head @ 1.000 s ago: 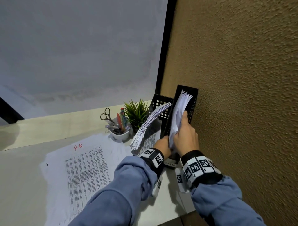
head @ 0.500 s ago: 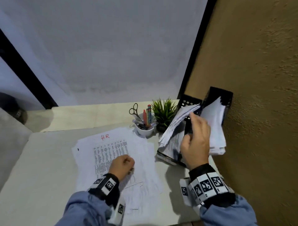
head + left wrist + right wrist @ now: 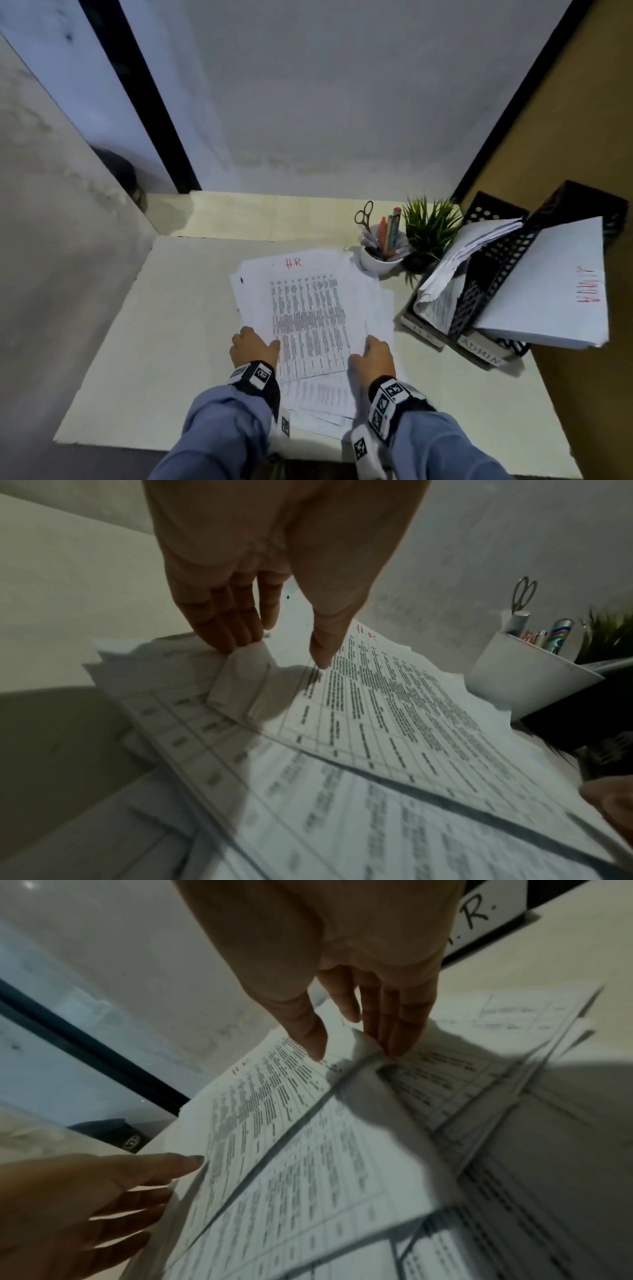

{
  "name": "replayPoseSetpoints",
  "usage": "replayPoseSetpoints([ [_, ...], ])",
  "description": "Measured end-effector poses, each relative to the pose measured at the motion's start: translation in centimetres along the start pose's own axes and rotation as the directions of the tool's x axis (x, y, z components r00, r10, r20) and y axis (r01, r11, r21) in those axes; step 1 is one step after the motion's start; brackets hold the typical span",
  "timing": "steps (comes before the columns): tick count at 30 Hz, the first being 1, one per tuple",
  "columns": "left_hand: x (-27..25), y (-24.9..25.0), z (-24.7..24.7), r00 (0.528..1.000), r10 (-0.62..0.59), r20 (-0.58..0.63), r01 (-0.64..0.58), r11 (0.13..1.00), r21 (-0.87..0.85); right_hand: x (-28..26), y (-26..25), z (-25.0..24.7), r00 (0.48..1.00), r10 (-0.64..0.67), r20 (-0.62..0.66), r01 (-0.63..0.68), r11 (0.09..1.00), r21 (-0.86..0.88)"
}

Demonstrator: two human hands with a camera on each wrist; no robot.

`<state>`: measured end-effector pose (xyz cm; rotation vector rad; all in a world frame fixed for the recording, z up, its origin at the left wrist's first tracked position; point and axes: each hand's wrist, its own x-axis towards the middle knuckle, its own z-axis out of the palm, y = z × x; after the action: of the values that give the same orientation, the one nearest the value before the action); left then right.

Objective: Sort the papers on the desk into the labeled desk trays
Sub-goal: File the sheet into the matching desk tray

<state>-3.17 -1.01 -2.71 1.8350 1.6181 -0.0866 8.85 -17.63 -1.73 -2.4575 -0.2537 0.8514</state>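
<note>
A loose pile of printed papers [image 3: 308, 318] lies mid-desk; its top sheet [image 3: 394, 696] bears a red "H.R". My left hand [image 3: 255, 347] is at the pile's left edge and pinches the top sheet there [image 3: 274, 653], thumb on the print, fingers under the curled edge. My right hand [image 3: 373, 356] pinches the same sheet's right edge [image 3: 356, 1050] the same way. At the right stand two black mesh trays: the H.R tray [image 3: 489, 210], whose label [image 3: 479, 909] shows, and the ADMIN tray [image 3: 582, 198]. Both hold papers.
A white cup [image 3: 380, 263] with scissors and pens and a small green plant [image 3: 428, 226] stand behind the pile, left of the trays. A brown wall [image 3: 582, 120] closes the right side. The ADMIN tray's papers [image 3: 548, 284] overhang toward me. The desk [image 3: 164, 325] stretches out left of the pile.
My right hand has left the papers in the ADMIN tray and come down to the pile's right edge. My left hand went from a fist on the pile to pinching its left edge.
</note>
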Motion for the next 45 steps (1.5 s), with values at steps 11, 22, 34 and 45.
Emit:
replayPoseSetpoints([
  [11,1.0,-2.0,-1.1,0.989,0.145,-0.026,-0.147,0.983,-0.114,1.2,-1.7,-0.9,0.987,0.019,-0.158,0.006,0.988,0.157],
  [22,1.4,-1.7,-2.3,0.971,0.159,-0.181,-0.217,0.903,-0.371,1.7,-1.2,-1.0,1.000,-0.028,-0.009,0.029,0.890,0.456],
  [34,1.8,1.2,-2.5,0.959,0.245,0.142,-0.089,0.736,-0.671,-0.4,-2.7,-3.9,0.996,-0.043,0.075,-0.028,0.656,0.754],
  [45,0.5,1.7,-2.5,0.943,0.276,0.184,-0.140,0.833,-0.535,-0.5,-3.5,-4.7,0.998,-0.024,0.054,-0.035,0.494,0.869],
])
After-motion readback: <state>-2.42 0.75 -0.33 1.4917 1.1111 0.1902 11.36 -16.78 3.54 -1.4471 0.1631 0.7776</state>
